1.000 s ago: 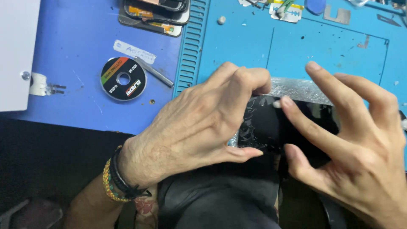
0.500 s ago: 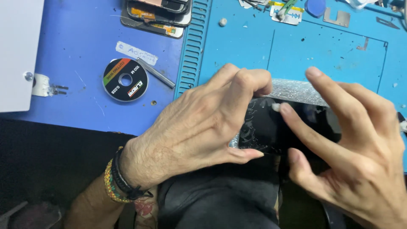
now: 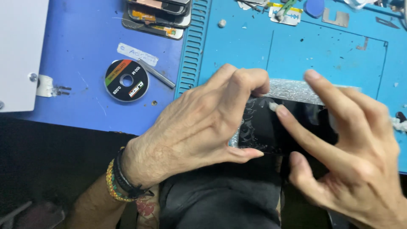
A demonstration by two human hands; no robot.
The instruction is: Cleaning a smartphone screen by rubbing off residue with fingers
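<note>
A black phone (image 3: 263, 127) with cracked glass lies at the near edge of the teal mat (image 3: 330, 55), on a silvery padded strip (image 3: 296, 90). My left hand (image 3: 199, 127) clamps the phone's left end, fingers over the far edge and thumb under the near edge. My right hand (image 3: 360, 157) reaches in from the right. Its index fingertip presses a small white wad (image 3: 273, 106) onto the glass near the far edge. Its thumb rests against the phone's near edge, and the other fingers are lifted and spread. The hands hide most of the phone.
On the blue mat (image 3: 76, 55) to the left lie a black wire spool (image 3: 126, 80), a thin metal tool (image 3: 157, 74) and a white label (image 3: 136, 54). Stacked phone parts (image 3: 157, 12) sit at the back, with a razor blade (image 3: 285, 12) nearby. A white box (image 3: 19, 51) stands far left.
My right index fingertip has slid slightly toward me over the glass beside the white wad. My left hand keeps the same hold.
</note>
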